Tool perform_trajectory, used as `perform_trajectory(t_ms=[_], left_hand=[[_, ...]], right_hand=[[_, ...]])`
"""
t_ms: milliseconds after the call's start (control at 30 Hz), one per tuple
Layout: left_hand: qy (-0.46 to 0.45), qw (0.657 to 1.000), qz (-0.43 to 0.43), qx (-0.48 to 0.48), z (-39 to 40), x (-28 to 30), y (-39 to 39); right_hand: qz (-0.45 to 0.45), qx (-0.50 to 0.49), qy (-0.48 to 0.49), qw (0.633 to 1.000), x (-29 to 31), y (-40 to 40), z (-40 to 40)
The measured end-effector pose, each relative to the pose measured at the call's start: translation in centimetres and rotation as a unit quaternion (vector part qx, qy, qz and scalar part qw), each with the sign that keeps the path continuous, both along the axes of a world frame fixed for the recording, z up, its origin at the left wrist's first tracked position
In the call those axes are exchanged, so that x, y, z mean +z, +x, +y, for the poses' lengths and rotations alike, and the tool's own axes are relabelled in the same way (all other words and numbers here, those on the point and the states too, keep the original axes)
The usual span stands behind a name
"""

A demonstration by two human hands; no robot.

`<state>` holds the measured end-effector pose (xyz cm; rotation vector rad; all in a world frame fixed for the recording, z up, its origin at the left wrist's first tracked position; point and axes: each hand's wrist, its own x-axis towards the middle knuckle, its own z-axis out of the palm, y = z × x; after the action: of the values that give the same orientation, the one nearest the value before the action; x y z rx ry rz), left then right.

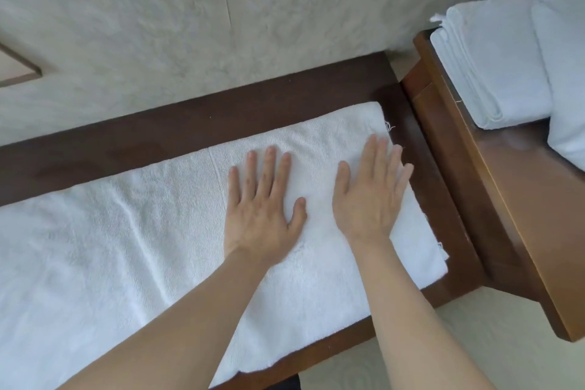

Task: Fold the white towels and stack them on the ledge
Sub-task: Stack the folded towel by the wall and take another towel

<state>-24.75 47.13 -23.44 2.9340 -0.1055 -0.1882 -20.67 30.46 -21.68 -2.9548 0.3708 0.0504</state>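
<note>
A: Both palms flat, fingers straight — left hand (262, 212) and right hand (368, 196) press the towel (126, 247), gripping nothing.

B: Towel's long axis runs left along the dark ledge (190, 117); right hand sits nearer its short end — folded stack (487, 63) beyond.

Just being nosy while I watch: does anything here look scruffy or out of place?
Only small things. The white terry towel spread on the dark wooden ledge has loose threads at its right edge, near the right hand, and creases left of the left hand.
</note>
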Motion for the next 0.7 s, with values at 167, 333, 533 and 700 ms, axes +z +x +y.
perform_trajectory(t_ms=[167,333,533,700], left_hand=[[0.013,1.000,0.011,0.013,-0.1,0.1,0.3],[0.017,1.000,0.011,0.006,0.0,0.2,0.4],[0.028,1.000,0.003,0.011,0.0,0.2,0.3],[0.026,1.000,-0.005,0.005,0.0,0.1,0.4]], right_hand=[[0.020,0.331,0.002,0.943,-0.9,2.9,1.6],[0.032,0.168,-0.030,0.985,-1.5,5.9,-4.2],[0.000,0.202,0.016,0.979,-0.4,0.8,-0.1],[0.044,0.192,-0.018,0.980,-1.4,-3.2,-2.9]])
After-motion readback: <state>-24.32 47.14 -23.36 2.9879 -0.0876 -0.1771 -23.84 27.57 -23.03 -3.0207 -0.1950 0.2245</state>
